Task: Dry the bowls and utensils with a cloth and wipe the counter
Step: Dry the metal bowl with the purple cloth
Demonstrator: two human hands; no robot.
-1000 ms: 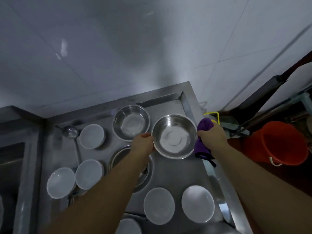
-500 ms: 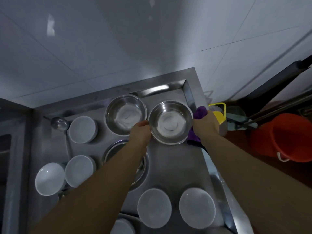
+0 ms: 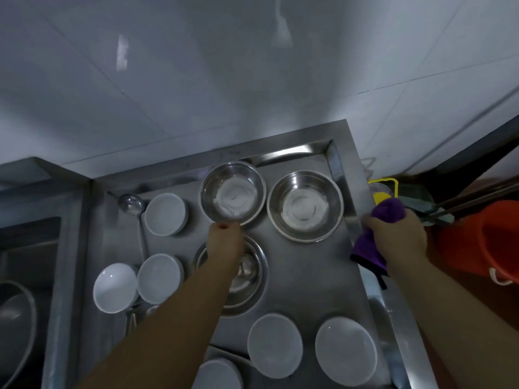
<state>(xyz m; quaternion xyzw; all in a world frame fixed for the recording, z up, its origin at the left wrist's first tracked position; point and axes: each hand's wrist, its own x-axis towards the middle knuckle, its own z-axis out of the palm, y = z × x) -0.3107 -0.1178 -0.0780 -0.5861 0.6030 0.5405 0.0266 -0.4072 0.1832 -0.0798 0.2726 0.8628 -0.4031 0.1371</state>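
Bowls sit all over a steel counter [image 3: 303,279] by a white tiled wall [image 3: 196,80]. Two shiny steel bowls stand side by side at the back. The left steel bowl [image 3: 233,192] is right in front of the left hand [image 3: 226,242]. The fingertips reach its near rim, but I cannot tell if they touch it or hold it, because the back of the hand hides the fingers. The right steel bowl [image 3: 305,205] stands alone, between the two hands, and no hand is on it.

The right hand [image 3: 398,237] is curled tight around a purple cloth [image 3: 387,209]. The cloth is bunched up in the fist. Some pokes out past the knuckles and some hangs down under the hand, over the right edge of the counter, just beside the right steel bowl.

A third steel bowl [image 3: 252,273] lies under the left wrist and arm, partly hidden. White bowls are turned upside down around it, like the white bowl [image 3: 166,214] near the back and the white bowl [image 3: 346,351] at the front right. A steel ladle [image 3: 131,204] lies at the back left. An orange bucket [image 3: 483,242] stands off to the right, lower than the counter.
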